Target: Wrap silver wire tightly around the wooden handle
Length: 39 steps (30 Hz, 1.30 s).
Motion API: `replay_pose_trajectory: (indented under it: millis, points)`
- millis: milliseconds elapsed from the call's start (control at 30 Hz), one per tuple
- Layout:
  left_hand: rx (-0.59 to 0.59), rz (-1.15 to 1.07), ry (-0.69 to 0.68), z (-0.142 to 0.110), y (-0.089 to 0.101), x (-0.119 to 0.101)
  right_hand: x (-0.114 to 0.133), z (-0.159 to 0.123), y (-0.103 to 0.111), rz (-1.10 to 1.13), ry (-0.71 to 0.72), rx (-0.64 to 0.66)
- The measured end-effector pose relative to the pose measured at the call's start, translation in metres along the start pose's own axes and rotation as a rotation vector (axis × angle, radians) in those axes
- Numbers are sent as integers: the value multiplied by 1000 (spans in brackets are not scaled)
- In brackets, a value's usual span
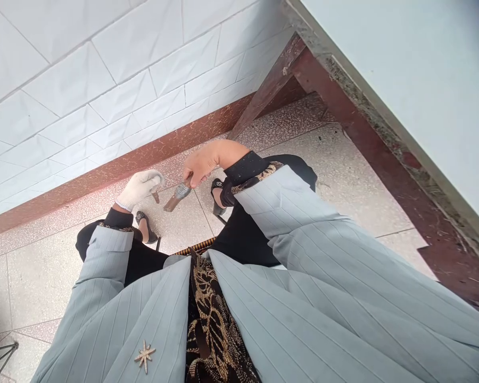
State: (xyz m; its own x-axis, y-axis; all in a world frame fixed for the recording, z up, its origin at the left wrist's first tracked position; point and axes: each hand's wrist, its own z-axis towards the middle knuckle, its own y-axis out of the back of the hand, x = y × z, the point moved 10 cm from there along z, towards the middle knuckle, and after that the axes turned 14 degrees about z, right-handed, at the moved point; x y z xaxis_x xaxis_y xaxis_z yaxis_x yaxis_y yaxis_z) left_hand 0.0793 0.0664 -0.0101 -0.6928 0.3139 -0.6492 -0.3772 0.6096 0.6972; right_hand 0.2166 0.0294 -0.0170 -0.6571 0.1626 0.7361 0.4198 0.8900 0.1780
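My left hand [138,189] wears a white knitted glove. Its fingers are closed, and a small brown pointed piece [155,197] sticks out below the fingertips; I cannot make out what it is. Bare, my right hand [205,162] grips a short brown tool [177,198] with grey wire wound around its middle. The tool's free end slants down and left, toward the gloved hand, with a gap between them. Both hands are held above the floor, in front of my knees.
A white tiled wall [115,80] with a reddish-brown skirting [115,178] runs ahead. At right stands a table with a pale top [431,80] and a brown frame [367,143]. Black shoes [146,226] rest on the tiled floor [43,287]. Thin black metal legs [2,351] show at lower left.
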Motion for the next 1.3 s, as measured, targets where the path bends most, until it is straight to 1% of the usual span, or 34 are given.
replay_pose_trajectory:
  millis: [67,100,133,167,233,300,367,433,500,567,667,800,867,967,1033,1067,1200,1300]
  points:
    - [-11,-50,12,2,0,4,17,-7,-3,95,169,58]
    - [-28,-58,11,3,2,5,26,-11,-1,137,262,57]
    - [-54,-61,10,4,3,6,36,-17,4,187,355,29]
    - [-78,-64,9,5,5,7,44,-22,11,248,440,-26]
    - [-76,-91,-2,6,3,7,52,-31,31,382,563,-201]
    - [-21,-132,-21,7,-3,4,48,-37,52,485,602,-418]
    - [28,-148,-39,6,-8,0,36,-38,68,517,541,-621]
    - [38,-129,-38,5,-8,-2,21,-35,79,435,390,-773]
    - [48,-93,-33,4,-8,-3,11,-32,84,230,208,-854]
    - [55,-59,-36,4,-8,-4,7,-30,86,-1,68,-870]
    - [72,-23,-63,4,-10,-6,10,-27,80,-228,-29,-814]
    - [93,-2,-101,3,-14,-10,11,-21,64,-372,-132,-672]
    - [86,-2,-107,2,-14,-10,7,-14,52,-406,-186,-554]
    - [35,-8,-120,2,-9,-11,-4,-1,27,-356,-221,-300]
    - [-3,-17,-114,2,-4,-10,-7,5,11,-293,-211,-155]
    - [-22,-19,-105,2,-2,-9,-7,7,4,-270,-198,-104]
    - [-93,-33,-83,2,6,-7,0,11,-12,-151,-104,41]
    - [-125,-31,-46,4,9,-2,12,5,-16,-39,34,122]
